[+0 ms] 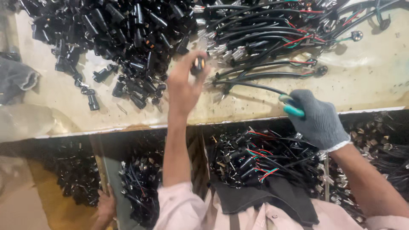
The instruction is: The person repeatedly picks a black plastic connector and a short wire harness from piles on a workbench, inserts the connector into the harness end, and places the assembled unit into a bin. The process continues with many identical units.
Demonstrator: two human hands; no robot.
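My left hand [184,83] is bare and raised over the worktable [375,81], pinching a small black connector [198,64] between fingers and thumb. My right hand [319,121] wears a grey knit glove and grips a teal-handled tool [292,106] at the table's near edge. The tool's tip meets a black cable [251,85] that runs left toward the connector. A heap of loose black connectors [115,34] lies left of my left hand. A bundle of black cables with red and green wires [272,38] lies to its right.
Below the table edge, bins hold more wired connectors [251,159] and dark parts [140,183]. A dark cloth [264,198] lies over my lap. Another bare hand [104,206] holds a board edge at the lower left. A grey glove [17,76] rests at the far left.
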